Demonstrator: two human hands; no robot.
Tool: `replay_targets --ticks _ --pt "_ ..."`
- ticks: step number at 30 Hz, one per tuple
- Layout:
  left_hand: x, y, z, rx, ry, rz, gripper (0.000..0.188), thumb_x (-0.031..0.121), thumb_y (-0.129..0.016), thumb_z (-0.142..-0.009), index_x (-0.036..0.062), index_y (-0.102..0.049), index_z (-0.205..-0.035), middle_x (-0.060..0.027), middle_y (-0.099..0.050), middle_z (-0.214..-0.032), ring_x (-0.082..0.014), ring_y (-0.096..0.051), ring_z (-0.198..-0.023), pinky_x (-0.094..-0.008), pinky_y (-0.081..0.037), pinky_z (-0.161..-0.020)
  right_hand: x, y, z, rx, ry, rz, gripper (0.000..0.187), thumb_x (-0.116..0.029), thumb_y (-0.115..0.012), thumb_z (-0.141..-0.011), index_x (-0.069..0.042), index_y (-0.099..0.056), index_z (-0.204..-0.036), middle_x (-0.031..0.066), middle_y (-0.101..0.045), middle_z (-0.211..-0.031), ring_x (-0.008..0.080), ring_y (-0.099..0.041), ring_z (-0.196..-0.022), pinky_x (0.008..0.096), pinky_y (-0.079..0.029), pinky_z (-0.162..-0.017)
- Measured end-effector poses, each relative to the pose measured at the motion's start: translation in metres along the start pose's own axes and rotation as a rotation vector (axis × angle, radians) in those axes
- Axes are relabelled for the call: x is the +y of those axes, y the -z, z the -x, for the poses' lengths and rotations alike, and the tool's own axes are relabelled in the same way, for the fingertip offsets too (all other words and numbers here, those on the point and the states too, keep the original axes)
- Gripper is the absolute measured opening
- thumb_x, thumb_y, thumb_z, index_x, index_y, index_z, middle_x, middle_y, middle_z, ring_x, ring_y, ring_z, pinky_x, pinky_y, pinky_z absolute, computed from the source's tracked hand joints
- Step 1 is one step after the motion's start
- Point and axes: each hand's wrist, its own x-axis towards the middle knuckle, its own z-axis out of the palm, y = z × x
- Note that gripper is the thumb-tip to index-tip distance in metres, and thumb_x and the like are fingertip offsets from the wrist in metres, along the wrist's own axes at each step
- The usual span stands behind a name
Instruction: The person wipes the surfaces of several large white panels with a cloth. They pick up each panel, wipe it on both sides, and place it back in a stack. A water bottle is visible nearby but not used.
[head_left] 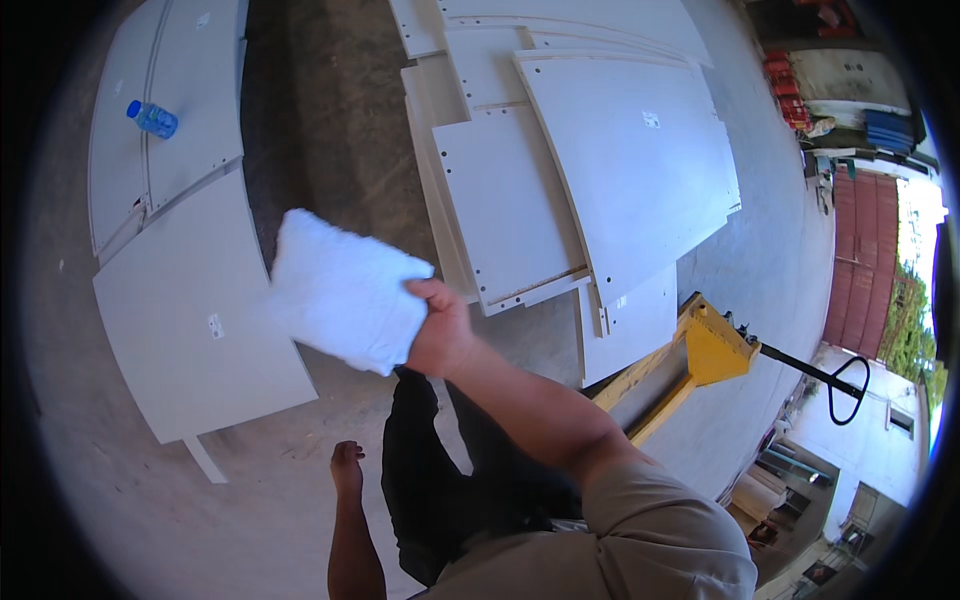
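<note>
My right hand (443, 330) is closed on the near right edge of a white cloth (345, 290), thumb on top. The cloth looks soft and folded into a thick, roughly square pad, held up in front of me over the floor between two groups of panels. Low at my left side hangs my left hand (347, 460), holding nothing, its fingers loosely bent and a little apart. Beyond the cloth to the left lies a pale grey panel (190, 310), which the cloth's left edge partly overlaps in view.
A stack of pale panels (640, 170) with drilled holes stands ahead on the right. A blue-capped bottle (155, 118) lies on the far left panels (200, 70). At my right is a yellow pallet jack (715, 345) with a black handle (850, 390). Farther right stands a red metal gate (860, 260).
</note>
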Motion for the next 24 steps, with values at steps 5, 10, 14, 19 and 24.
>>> replay_targets --ticks 5,10,14,19,24 --pt "0.023 0.003 0.008 -0.02 -0.041 -0.293 0.025 0.021 -0.052 -0.095 -0.001 -0.064 -0.098 -0.011 -0.068 -0.082 -0.0188 -0.066 -0.076 -0.0324 -0.053 -0.069 -0.042 0.02 0.023 0.022 0.188 0.001 0.074 -0.039 -0.054 -0.084 -0.004 -0.038 -0.147 0.0157 -0.048 -0.147 0.0381 -0.045 -0.134 0.0554 -0.031 -0.114" --pt "0.062 -0.027 -0.01 0.009 0.034 -0.04 0.026 0.022 -0.053 -0.096 -0.0016 -0.064 -0.099 -0.0116 -0.068 -0.084 -0.0189 -0.066 -0.077 -0.0318 -0.053 -0.072 -0.075 0.012 0.028 -0.056 0.235 0.033 0.07 -0.042 -0.055 -0.083 -0.011 -0.045 -0.146 0.0113 -0.051 -0.145 0.0375 -0.046 -0.134 0.0571 -0.034 -0.111" --pt "0.112 -0.066 -0.011 -0.013 0.008 0.059 0.027 0.022 -0.051 -0.097 -0.002 -0.064 -0.101 -0.0119 -0.068 -0.087 -0.0191 -0.067 -0.08 -0.0327 -0.054 -0.075 -0.101 0.004 0.03 -0.055 0.238 0.111 0.071 -0.044 -0.056 -0.081 -0.012 -0.048 -0.143 0.0103 -0.053 -0.143 0.0377 -0.048 -0.133 0.0566 -0.034 -0.111" --pt "0.12 -0.087 -0.005 -0.025 -0.054 0.079 0.031 0.025 -0.046 -0.1 -0.0004 -0.062 -0.106 -0.0132 -0.069 -0.091 -0.0232 -0.068 -0.082 -0.0346 -0.053 -0.077 -0.096 0.014 0.022 0.052 0.259 0.348 0.075 -0.043 -0.058 -0.076 -0.01 -0.048 -0.142 0.0126 -0.053 -0.142 0.0389 -0.047 -0.132 0.0563 -0.035 -0.112" --pt "0.08 -0.053 -0.025 0.113 0.014 0.046 0.034 0.034 -0.046 -0.099 0.0032 -0.06 -0.1 -0.0157 -0.066 -0.084 -0.032 -0.065 -0.081 -0.0406 -0.051 -0.076 -0.062 0.033 -0.006 0.175 0.03 0.737 0.058 -0.018 -0.063 -0.082 -0.004 -0.05 -0.137 0.0128 -0.057 -0.134 0.0335 -0.052 -0.128 0.0507 -0.038 -0.11"
